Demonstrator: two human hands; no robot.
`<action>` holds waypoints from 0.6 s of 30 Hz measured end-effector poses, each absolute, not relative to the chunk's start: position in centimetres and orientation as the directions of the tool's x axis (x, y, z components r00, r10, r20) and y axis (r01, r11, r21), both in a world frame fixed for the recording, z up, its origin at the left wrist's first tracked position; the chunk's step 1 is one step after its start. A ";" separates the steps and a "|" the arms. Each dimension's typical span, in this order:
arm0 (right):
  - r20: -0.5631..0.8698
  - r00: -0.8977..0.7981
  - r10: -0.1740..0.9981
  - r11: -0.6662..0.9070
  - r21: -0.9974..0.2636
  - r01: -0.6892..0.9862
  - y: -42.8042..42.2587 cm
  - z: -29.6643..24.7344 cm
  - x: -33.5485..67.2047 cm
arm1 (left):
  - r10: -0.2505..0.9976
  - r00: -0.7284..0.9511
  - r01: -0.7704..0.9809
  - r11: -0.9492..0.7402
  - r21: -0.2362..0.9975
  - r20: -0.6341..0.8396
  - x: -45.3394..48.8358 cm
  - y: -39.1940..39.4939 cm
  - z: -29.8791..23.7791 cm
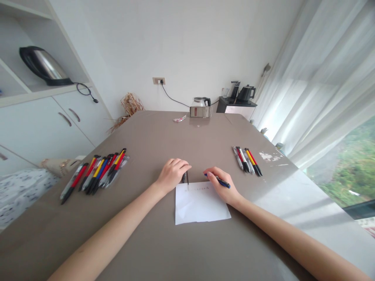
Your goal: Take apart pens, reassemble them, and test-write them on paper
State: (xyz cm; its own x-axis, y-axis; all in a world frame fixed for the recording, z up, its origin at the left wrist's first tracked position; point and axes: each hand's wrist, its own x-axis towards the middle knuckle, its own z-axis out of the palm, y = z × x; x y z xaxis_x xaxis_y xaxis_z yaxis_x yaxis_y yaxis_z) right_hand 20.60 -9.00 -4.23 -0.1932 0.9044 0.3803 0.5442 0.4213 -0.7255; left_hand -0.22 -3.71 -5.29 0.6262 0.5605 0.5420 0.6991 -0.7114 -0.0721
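Observation:
My right hand (224, 191) is closed around a blue pen (225, 182), resting over the upper right corner of a white sheet of paper (202, 208). A faint line of marks runs along the sheet's top edge. Just beyond the upper left corner, my left hand (173, 174) is closed with its fingers together. Below its fingertips show a thin dark stick (188, 178) and a short black piece (184, 177), partly covered by the hand. Whether the fingers grip either one is hidden.
Several pens (99, 171) in red, yellow, blue and clear lie to the left on the brown table (140, 242). A smaller row of pens (247, 160) lies right. At the far edge are a glass pot (200, 101) in a metal stand and a small wrapper (179, 118).

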 end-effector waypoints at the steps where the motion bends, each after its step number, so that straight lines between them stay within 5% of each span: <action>1: 0.372 -0.189 0.909 0.412 -0.733 0.541 -9.0 -4.2 20.6 | 0.553 0.626 0.693 -0.718 -0.066 0.550 -0.2 -3.8 -5.2; 12: 0.109 -0.155 0.982 0.158 -0.922 0.354 -7.2 -4.3 20.0 | 0.479 0.707 0.563 -0.826 -0.005 0.521 -0.5 -3.5 -5.0; 18: -0.029 -0.150 0.988 0.030 -0.924 0.381 -4.7 -4.2 18.5 | 0.459 0.703 0.566 -0.824 -0.037 0.544 -0.4 -3.4 -5.3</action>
